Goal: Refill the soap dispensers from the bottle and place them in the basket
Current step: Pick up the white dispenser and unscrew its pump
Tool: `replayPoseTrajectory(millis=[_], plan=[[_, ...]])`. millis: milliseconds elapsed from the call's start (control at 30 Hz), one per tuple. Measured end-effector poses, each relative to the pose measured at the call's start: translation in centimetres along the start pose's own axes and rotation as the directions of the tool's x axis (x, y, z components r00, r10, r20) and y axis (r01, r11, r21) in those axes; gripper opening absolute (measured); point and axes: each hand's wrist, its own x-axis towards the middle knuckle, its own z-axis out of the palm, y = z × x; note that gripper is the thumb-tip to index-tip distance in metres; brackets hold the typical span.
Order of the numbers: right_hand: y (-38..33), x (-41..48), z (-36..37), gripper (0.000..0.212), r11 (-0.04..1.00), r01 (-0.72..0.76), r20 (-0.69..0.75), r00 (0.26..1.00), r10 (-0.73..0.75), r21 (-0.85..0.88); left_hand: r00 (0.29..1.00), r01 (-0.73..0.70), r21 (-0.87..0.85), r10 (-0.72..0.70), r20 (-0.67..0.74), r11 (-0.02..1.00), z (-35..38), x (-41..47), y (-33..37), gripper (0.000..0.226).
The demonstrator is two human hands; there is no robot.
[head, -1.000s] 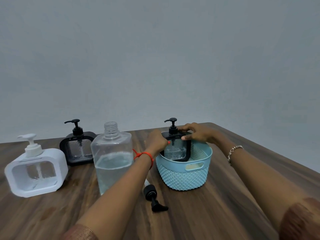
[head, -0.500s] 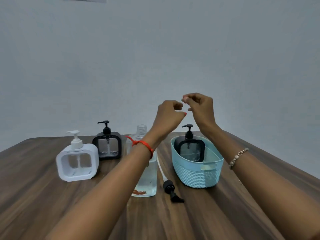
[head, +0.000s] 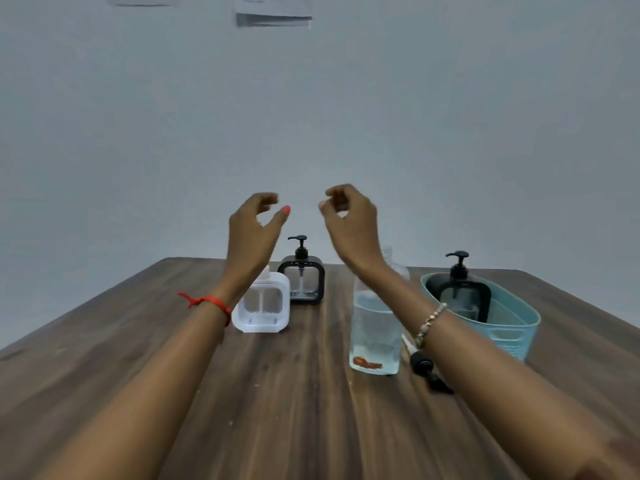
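Observation:
A light blue basket [head: 519, 327] stands at the right of the wooden table [head: 277, 393] with a black soap dispenser [head: 464, 292] upright inside it. A clear refill bottle [head: 375, 334], uncapped and partly full, stands left of the basket. Its black pump cap [head: 424, 365] lies on the table beside it. A white dispenser [head: 263, 306] and a second black dispenser [head: 303, 278] stand further left. My left hand [head: 254, 226] and my right hand [head: 348, 220] are raised above the table, fingers loosely curled, holding nothing.
Behind the table rises a plain grey wall with sheets of paper [head: 273, 10] pinned near the top. The table's far edge runs just behind the dispensers.
Both hands let go of the black dispenser in the basket and rose above the table, then drew apart. The view tilted up and shifted left.

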Motion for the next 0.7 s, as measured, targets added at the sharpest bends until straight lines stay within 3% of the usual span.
replayPoseTrajectory(millis=[133,233,300,367,400,433,500,700], plan=[[3.1,-1.7,5.2,0.026,0.969,-0.220,0.230,0.943,0.240,-0.112,0.957,0.285,0.062,-0.287,0.041,0.957,-2.2,-0.8,-5.8,0.055],[5.3,-2.6,7.6,0.011,0.909,-0.337,0.353,0.842,0.408,-0.247,0.856,0.476,0.030,-0.471,0.212,0.879,-2.7,-1.3,-8.8,0.072],[6.3,-3.0,8.5,0.028,0.871,-0.391,0.417,0.767,0.487,-0.298,0.778,0.570,0.028,-0.551,0.303,0.821,-2.6,-1.4,-10.5,0.080],[7.1,-3.3,9.1,0.041,0.844,-0.433,0.489,0.688,0.537,-0.317,0.738,0.599,0.058,-0.579,0.345,0.798,-2.5,-1.5,-11.9,0.085],[7.7,-3.4,9.5,0.032,0.842,-0.428,0.529,0.656,0.539,-0.328,0.719,0.612,0.077,-0.594,0.360,0.787,-2.3,-1.5,-12.7,0.084],[8.1,-3.4,9.8,0.020,0.839,-0.422,0.555,0.630,0.544,-0.343,0.704,0.620,0.090,-0.604,0.374,0.779,-2.1,-1.5,-13.1,0.073],[8.8,-3.5,10.3,0.015,0.841,-0.406,0.577,0.612,0.541,-0.358,0.717,0.578,0.087,-0.556,0.421,0.811,-1.7,-1.7,-12.9,0.023],[9.2,-4.0,10.2,0.013,0.893,-0.331,0.605,0.657,0.450,-0.304,0.741,0.562,0.022,-0.515,0.430,0.827,-1.3,-2.3,-15.0,0.044]])
